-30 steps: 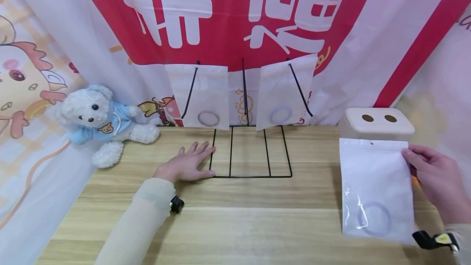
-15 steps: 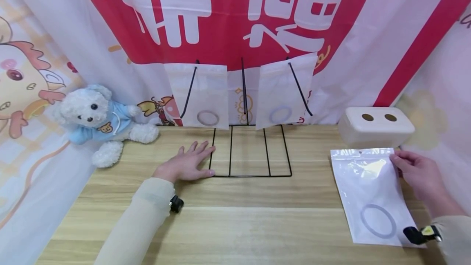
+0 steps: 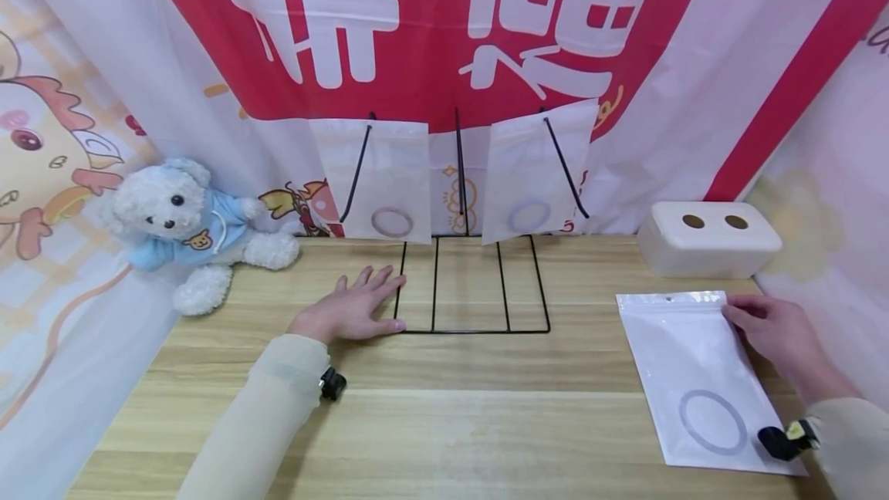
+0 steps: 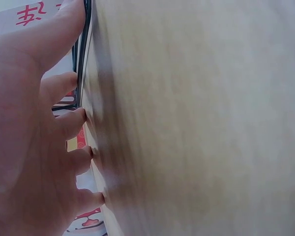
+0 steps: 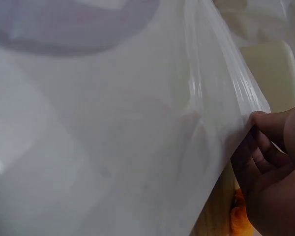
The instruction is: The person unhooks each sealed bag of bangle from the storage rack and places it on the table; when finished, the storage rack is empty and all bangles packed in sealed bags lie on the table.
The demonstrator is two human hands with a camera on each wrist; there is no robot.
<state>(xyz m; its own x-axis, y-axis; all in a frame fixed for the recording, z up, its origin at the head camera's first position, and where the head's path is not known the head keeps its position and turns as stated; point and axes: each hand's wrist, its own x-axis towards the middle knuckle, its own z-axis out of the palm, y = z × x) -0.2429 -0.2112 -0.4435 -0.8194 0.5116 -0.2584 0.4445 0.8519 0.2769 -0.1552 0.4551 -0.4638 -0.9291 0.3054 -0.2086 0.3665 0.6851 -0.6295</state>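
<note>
My right hand (image 3: 781, 342) pinches the upper right corner of a white zip-top plastic bag (image 3: 687, 361) between thumb and fingers. A pale purple ring (image 3: 713, 422) shows through the bag's lower part. In the right wrist view the bag's sheet (image 5: 113, 137) fills most of the picture. My left hand (image 3: 350, 307) lies spread on the table, fingertips and thumb at the left side of a black wire rack (image 3: 472, 332). From the rack's hooks hang two similar bags, a left one (image 3: 378, 168) and a right one (image 3: 542, 164), each with a ring inside.
A white box with two round holes (image 3: 710, 241) stands at the back right. At the back left sits a white teddy bear in a blue hoodie (image 3: 197, 226). A printed red and white cloth (image 3: 430, 21) hangs behind the wooden table (image 3: 472, 430). Something orange (image 5: 241, 216) lies below the right hand.
My right hand has moved left and lower with the bag, which is now tilted, its top edge further from the box. My left hand and the rack have stayed in place.
</note>
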